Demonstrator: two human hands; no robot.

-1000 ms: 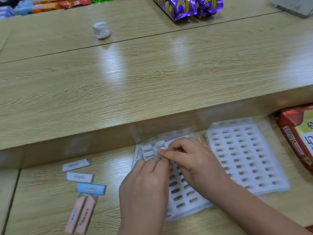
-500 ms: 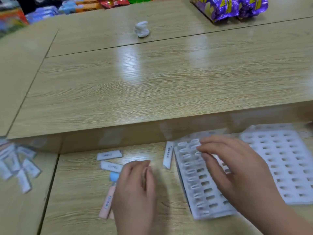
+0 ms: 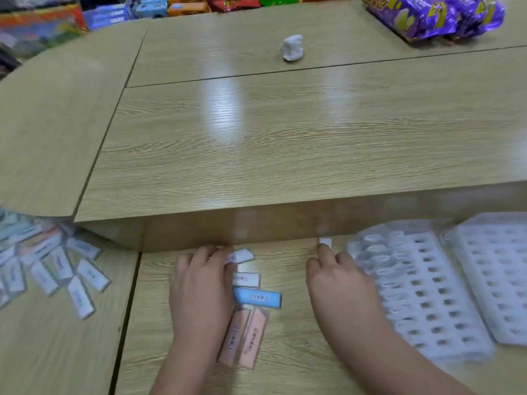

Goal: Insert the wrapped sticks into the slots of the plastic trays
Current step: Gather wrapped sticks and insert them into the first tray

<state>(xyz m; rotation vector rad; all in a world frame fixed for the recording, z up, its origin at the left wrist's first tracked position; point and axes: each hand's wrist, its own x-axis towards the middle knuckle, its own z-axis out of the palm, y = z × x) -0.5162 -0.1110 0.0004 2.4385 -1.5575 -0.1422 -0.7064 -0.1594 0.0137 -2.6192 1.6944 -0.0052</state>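
Pickup step: left of the tray (image 3: pixel 413 283), my right hand (image 3: pixel 340 280) pinches a stick (image 3: pixel 325 242); my left hand's (image 3: pixel 199 283) grip is unclear. Next: align the stick with a slot (image 3: pixel 422 305).

On the lower table (image 3: pixel 285 372), the left hand (image 3: pixel 199 289) lies palm down with its fingertips at a white wrapped stick (image 3: pixel 241 255), beside a second white stick (image 3: pixel 245 279), a blue stick (image 3: pixel 258 298) and two pink sticks (image 3: pixel 233 336) lying side by side. The right hand (image 3: pixel 340 283) reaches a fingertip to a small white stick (image 3: pixel 325 242) just left of the near tray (image 3: pixel 422 303), whose far slots look filled, though blur hides whether it grips; the second tray (image 3: pixel 496 280) lies just to its right. A loose pile of sticks (image 3: pixel 51 266) lies at far left, and on the raised counter (image 3: pixel 285 143) sit a crumpled white wad (image 3: pixel 292 48) and purple packets (image 3: pixel 433 18).
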